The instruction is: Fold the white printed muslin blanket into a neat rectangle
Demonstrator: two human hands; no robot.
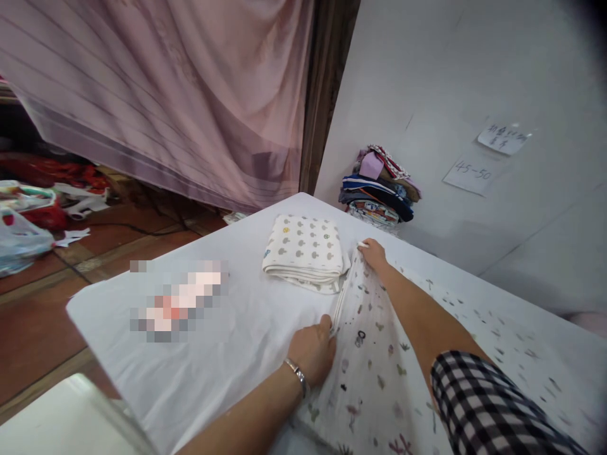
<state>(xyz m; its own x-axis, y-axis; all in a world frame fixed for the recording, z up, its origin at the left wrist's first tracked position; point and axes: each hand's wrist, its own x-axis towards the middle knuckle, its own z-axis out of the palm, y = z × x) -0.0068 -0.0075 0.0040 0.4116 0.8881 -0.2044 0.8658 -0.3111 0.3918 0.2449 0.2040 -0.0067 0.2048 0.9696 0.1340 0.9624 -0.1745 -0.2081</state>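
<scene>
Left hand: pinches the edge of the cloth; the cloth extends over the table toward 3 o'clock. Right hand, at 1 o'clock from it: pinches the same edge farther along. The separated grips likely keep this edge straight. Bundle: folded flat at 12 o'clock from the left hand, probably clear of the grips.

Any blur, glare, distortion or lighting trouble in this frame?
Head view: pixelation masks a patch of the white table; upper right corner dark; edges look stretched, wide-angle; writing on the upper wall note soft; left hand and right hand slightly soft; light diffuse, no strong glare.
</scene>
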